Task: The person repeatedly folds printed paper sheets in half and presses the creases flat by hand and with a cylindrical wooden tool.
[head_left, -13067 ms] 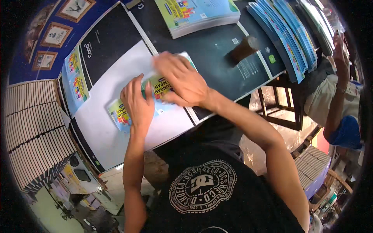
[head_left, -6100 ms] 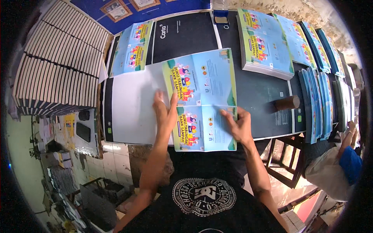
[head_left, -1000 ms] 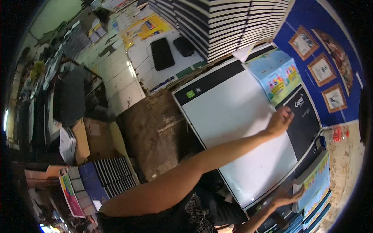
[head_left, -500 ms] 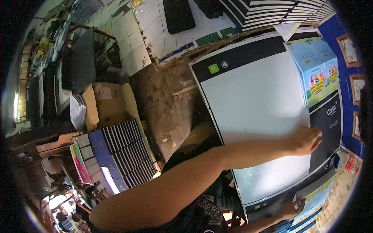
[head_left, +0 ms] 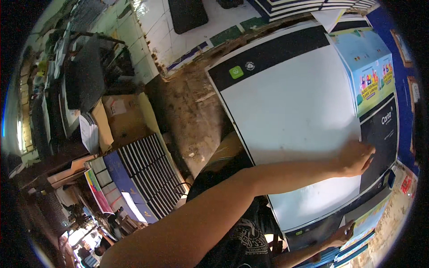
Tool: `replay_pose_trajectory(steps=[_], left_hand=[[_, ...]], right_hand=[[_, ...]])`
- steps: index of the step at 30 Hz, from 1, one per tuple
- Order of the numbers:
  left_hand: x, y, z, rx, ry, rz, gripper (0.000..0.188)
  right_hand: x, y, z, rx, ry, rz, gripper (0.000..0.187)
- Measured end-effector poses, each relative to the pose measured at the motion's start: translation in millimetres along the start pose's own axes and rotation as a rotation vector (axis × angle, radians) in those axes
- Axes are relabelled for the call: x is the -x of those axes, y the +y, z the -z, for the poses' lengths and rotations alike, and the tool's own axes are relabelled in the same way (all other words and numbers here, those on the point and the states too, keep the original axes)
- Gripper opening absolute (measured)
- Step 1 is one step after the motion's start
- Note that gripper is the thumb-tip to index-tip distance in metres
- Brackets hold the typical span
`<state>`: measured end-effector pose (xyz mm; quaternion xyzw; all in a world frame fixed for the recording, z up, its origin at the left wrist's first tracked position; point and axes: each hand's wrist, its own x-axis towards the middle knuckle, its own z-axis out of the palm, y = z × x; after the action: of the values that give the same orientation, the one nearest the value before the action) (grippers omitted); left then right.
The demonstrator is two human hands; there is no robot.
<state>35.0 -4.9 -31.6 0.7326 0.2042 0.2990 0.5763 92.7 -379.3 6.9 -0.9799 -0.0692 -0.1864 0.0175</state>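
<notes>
White with black end bands, the tabletop (head_left: 295,98) spreads beneath the left grip (head_left: 357,159), its fingers curled beside the black panel (head_left: 380,134), though I cannot tell whether they hold anything; the right grip (head_left: 343,236), below it, has its fingers at the side of the thick stack of blue-and-green printed sheets (head_left: 368,219), exact hold unclear. Just above the left grip lie more blue-and-green printed covers (head_left: 364,53), with the blue wall (head_left: 404,120) past them. Well to the left grip's left are striped stacks of dark-covered books (head_left: 149,174) and, beyond, an open cardboard box (head_left: 127,118).
</notes>
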Motion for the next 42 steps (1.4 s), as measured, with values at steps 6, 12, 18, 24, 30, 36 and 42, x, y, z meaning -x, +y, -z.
replay_pose_trajectory(steps=[6,12,18,24,30,36,42], left_hand=[[-10.8,-0.1,-5.3,-0.057,-0.135,-0.076,0.019],[-16.7,-15.0,17.7,-0.205,-0.074,-0.099,0.026],[-14.2,5.4,-5.2,-0.220,-0.141,-0.124,0.023],[-10.3,9.0,0.4,-0.198,-0.129,-0.158,0.023],[-11.0,8.8,-0.2,-0.238,-0.140,-0.126,0.024],[-10.2,12.1,-2.5,-0.240,-0.157,-0.099,0.025],[-11.8,9.3,-1.1,-0.227,-0.162,-0.092,0.024]], right_hand=[[9.7,2.1,36.0,-0.175,-0.067,0.118,0.035],[9.3,-76.8,12.7,-0.261,0.123,-0.163,0.026],[7.8,-57.4,42.0,-0.102,0.233,0.021,0.038],[12.3,-55.2,46.2,-0.104,0.179,0.022,0.034],[3.1,-51.2,43.8,-0.226,0.142,-0.058,0.028],[3.2,-51.0,44.0,-0.207,0.157,-0.022,0.025],[-5.6,-50.5,58.9,-0.190,0.056,-0.030,0.030]])
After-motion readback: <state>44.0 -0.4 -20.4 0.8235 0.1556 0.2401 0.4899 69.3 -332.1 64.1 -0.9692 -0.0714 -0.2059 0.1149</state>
